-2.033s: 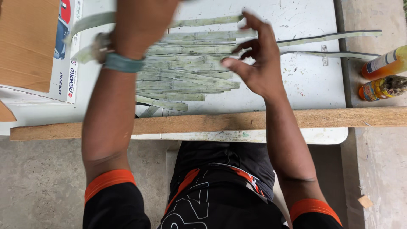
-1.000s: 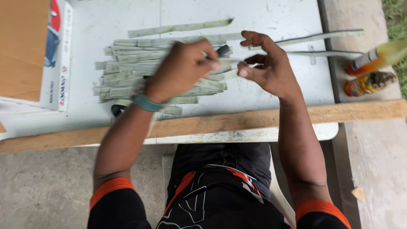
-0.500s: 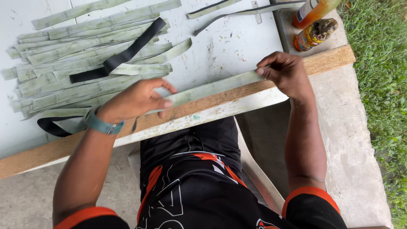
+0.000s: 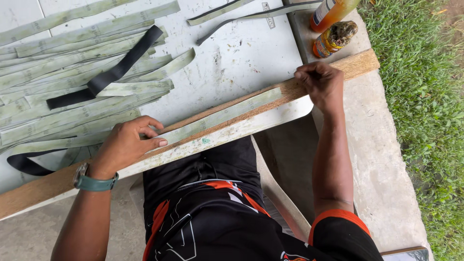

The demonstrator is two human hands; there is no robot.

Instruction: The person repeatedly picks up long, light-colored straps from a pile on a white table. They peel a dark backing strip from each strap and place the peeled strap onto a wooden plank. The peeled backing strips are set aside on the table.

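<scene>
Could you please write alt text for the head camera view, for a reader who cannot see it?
A seated person's left hand and right hand press a pale green strip flat along a wooden plank on a white table. More strips lie piled behind.

We see a matt, pale green strip (image 4: 227, 114) lying on a rough, fibrous wooden plank (image 4: 338, 70). The white table (image 4: 246, 53) looks smooth, scuffed and speckled. At the upper left of the frame a black band (image 4: 108, 77) looks dull and rubbery. The bottles (image 4: 333, 38) at the top are glossy.
</scene>
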